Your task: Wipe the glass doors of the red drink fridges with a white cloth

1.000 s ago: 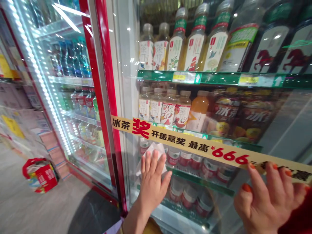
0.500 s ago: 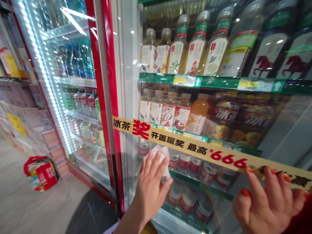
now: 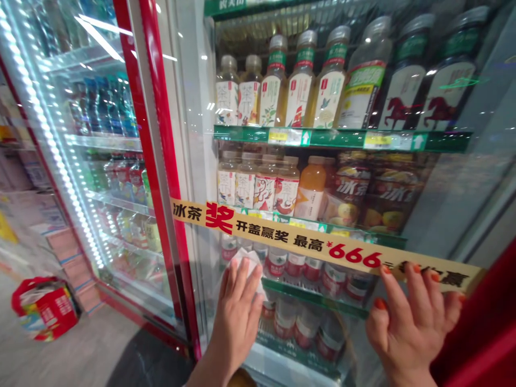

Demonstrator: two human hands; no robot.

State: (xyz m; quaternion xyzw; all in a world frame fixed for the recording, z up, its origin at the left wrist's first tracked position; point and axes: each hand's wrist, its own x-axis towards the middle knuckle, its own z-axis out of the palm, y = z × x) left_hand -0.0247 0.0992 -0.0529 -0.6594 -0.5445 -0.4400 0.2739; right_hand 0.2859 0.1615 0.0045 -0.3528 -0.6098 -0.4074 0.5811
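My left hand point(image 3: 237, 306) lies nearly flat against the glass door point(image 3: 193, 156) of a drinks fridge, just below a yellow printed strip point(image 3: 282, 236). Under its fingers a crumpled white tissue point(image 3: 246, 259) is pressed to the glass. To the right, my right hand point(image 3: 417, 317), with orange-red nails, is open and holds nothing. Its fingers are bent and apart, and the fingertips rest on or close to the strip's right part. Behind the glass, rows of bottled drinks point(image 3: 296, 91) stand on green-edged shelves point(image 3: 342, 137).
A red door frame point(image 3: 161, 107) runs along the left side of the door. Beyond it is a second lit fridge point(image 3: 105, 140) with bottles. A red package point(image 3: 44, 309) sits on the grey floor point(image 3: 92, 349), beside stacked pink boxes point(image 3: 72, 263). Red fabric or panelling shows at the right edge.
The view has turned to the right, so everything sits further left. My left thumb is closer to its fingers. The tissue and my right hand keep about the same places on the glass.
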